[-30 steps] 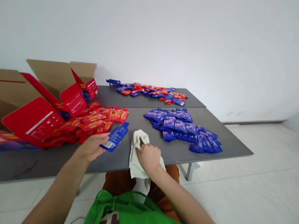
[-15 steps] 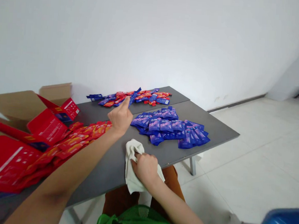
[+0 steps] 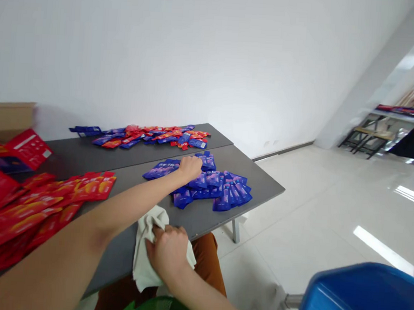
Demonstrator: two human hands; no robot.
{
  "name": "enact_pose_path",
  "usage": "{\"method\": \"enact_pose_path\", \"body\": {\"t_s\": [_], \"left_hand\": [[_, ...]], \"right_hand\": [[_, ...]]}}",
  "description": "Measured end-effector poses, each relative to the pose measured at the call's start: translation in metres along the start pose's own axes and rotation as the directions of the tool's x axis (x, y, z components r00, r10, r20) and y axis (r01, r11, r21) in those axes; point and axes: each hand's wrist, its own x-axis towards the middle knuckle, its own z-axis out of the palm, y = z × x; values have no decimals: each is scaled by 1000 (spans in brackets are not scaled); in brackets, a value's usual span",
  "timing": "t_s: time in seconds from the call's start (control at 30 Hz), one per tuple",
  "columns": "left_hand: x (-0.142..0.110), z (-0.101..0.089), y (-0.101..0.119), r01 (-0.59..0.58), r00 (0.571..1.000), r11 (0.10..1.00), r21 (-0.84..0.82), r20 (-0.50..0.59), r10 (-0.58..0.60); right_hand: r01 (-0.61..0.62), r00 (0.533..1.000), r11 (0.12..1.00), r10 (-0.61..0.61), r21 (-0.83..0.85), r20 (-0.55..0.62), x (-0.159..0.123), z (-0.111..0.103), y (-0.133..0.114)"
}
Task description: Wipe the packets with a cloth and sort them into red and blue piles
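Observation:
My left hand (image 3: 191,168) reaches across the table onto a pile of blue packets (image 3: 208,179). Its fingers are curled down, and whatever is in them is hidden behind the hand. A pale cream cloth (image 3: 146,254) lies at the table's near edge and hangs over it. My right hand (image 3: 167,251) is closed on this cloth, pressing it at the edge. Red packets (image 3: 47,210) with orange print are heaped at the left, partly covered by my left forearm.
Along the wall lies a row of mixed red and blue packets (image 3: 151,136). Opened red boxes (image 3: 28,147) and a brown carton (image 3: 9,115) stand at left. A blue plastic bin (image 3: 325,295) is at lower right. The grey table (image 3: 262,177) ends at right above tiled floor.
My left hand, which had a blue packet at its fingertips near the far row, has come down over the blue pile. My right hand stays on the cloth. The view has turned right.

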Motion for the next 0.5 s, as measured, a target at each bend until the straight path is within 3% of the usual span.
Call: {"method": "enact_pose_path", "body": {"t_s": [0.1,0.2,0.27,0.37,0.5], "left_hand": [[5,-17,-16,-32,999,997,-71,21,34],[5,-34,-53,-60,997,980,-191,-55,50],[0,-39,-92,-31,995,979,-200,-98,11],[-11,-40,-164,113,989,990,-81,-88,-120],[-28,-47,-266,350,931,937,17,107,-349]], "right_hand": [[-2,1000,1000,2,9,10,1,-1,1],[2,1000,1000,-3,19,19,3,-2,1],[-1,1000,999,0,32,24,5,-2,0],[-32,999,999,31,38,22,8,-1,-4],[-46,999,998,46,32,17,15,1,-9]]}}
